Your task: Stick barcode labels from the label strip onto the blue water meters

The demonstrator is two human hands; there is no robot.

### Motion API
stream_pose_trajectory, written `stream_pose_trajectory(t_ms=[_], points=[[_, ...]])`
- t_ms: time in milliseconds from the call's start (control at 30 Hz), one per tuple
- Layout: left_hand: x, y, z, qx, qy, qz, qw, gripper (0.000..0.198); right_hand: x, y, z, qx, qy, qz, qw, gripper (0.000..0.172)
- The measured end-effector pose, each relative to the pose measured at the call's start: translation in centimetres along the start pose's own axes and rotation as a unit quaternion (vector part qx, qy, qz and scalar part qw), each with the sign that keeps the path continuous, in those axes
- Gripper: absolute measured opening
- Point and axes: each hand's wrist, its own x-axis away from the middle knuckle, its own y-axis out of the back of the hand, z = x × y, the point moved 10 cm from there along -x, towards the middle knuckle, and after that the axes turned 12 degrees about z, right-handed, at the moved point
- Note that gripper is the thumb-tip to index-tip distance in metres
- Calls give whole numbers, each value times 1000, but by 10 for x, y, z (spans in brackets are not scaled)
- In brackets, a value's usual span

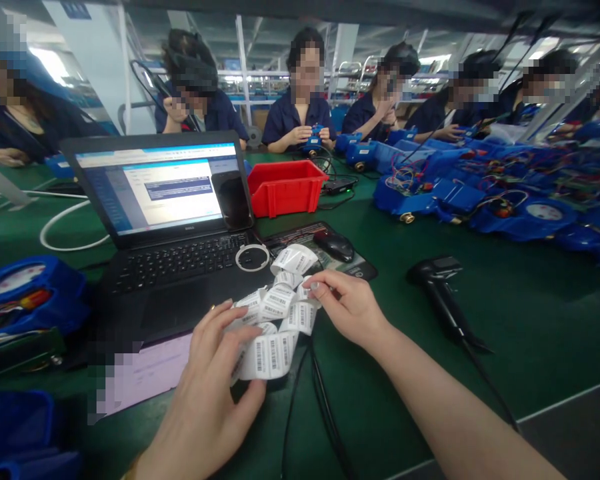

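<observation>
A long, curled strip of white barcode labels (279, 301) lies in several loops in front of the laptop. My left hand (215, 380) is curved around the near left side of the strip, its thumb below and its fingers over the loops. At the strip's right side, my right hand (353, 303) pinches part of it between thumb and forefinger. The fingers partly cover the labels they touch.
Behind my hands stand a laptop (180, 267) and a red bin (287, 190). A mouse (334, 245) and a barcode scanner (443, 293) lie to the right. Blue meter housings (525, 217) crowd the far right. Co-workers sit across the green table (380, 427).
</observation>
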Motion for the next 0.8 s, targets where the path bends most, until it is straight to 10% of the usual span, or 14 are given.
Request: stream_pose_trajectory(t_ms=[533, 800], points=[[2, -3, 10, 2, 22, 9, 1000, 34, 1, 2, -23, -17, -73, -14, 997, 20], [1, -8, 10, 6, 16, 24, 1000, 38, -1, -19, -21, -53, -89, 109, 989, 18]])
